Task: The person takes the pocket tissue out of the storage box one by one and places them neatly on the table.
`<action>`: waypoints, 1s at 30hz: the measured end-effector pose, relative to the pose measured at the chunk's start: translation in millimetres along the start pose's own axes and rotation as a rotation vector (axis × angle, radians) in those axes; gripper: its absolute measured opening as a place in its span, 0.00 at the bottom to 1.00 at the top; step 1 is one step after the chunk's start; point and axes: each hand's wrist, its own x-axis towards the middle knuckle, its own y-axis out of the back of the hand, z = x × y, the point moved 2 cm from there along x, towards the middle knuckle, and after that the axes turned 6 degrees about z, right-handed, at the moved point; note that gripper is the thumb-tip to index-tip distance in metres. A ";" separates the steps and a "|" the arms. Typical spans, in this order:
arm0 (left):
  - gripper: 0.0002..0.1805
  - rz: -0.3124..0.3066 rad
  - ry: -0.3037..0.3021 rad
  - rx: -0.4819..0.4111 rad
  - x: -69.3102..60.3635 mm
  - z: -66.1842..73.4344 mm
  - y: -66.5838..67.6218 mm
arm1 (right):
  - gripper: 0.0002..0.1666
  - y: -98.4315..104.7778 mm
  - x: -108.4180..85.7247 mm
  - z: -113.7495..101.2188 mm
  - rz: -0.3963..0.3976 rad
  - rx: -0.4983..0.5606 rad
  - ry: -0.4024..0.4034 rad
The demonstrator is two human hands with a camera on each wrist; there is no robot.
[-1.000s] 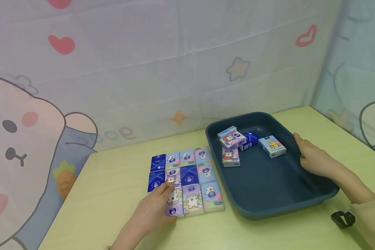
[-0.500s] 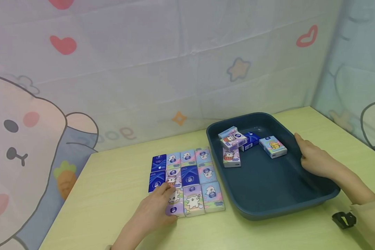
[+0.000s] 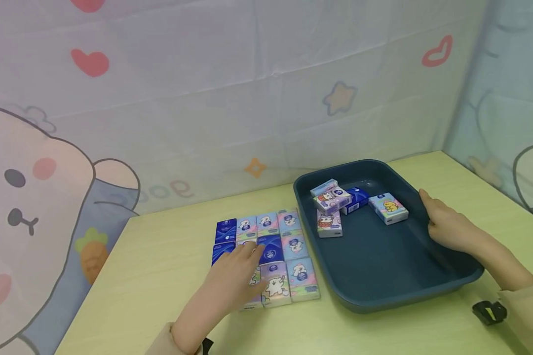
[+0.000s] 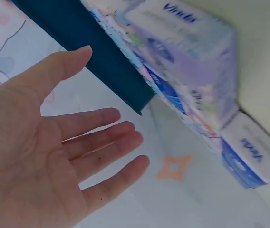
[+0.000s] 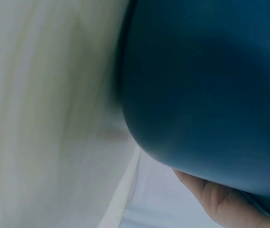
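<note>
Several small tissue packs lie flat in a tight block of rows, among them a purple pack (image 3: 275, 286) and a blue pack (image 3: 270, 249). Over the block's left part hovers my left hand (image 3: 233, 278), hiding some packs. The left wrist view shows that hand (image 4: 44, 142) with fingers spread and nothing in it, beside the edge of a purple Vinda pack (image 4: 192, 47). To the right, my right hand (image 3: 448, 229) grips the right rim of a dark teal tray (image 3: 377, 301); the right wrist view shows part of it (image 5: 225, 204) against the tray's wall (image 5: 197, 118).
Inside the tray several loose packs lie near its far left, with a blue pack (image 3: 357, 198) and, apart from them, a yellow-figured pack (image 3: 388, 208). A printed curtain (image 3: 195, 108) hangs behind the pale table (image 3: 160, 256). A black object (image 3: 489, 312) is by the right sleeve.
My left hand has let go of the near-left pack and moved up and right over the block. The right hand and the tray look unmoved.
</note>
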 end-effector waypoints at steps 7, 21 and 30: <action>0.36 0.074 -0.178 0.013 37.2 19.7 9.4 | 0.41 -0.5 1.0 -0.6 0.000 0.011 0.006; 0.33 0.076 -0.471 0.123 133.4 45.9 1.5 | 0.40 -2.0 1.2 -0.4 0.018 0.004 0.006; 0.37 -0.031 -0.400 0.283 182.4 64.4 -10.1 | 0.40 -2.3 0.6 -0.6 0.030 -0.007 0.006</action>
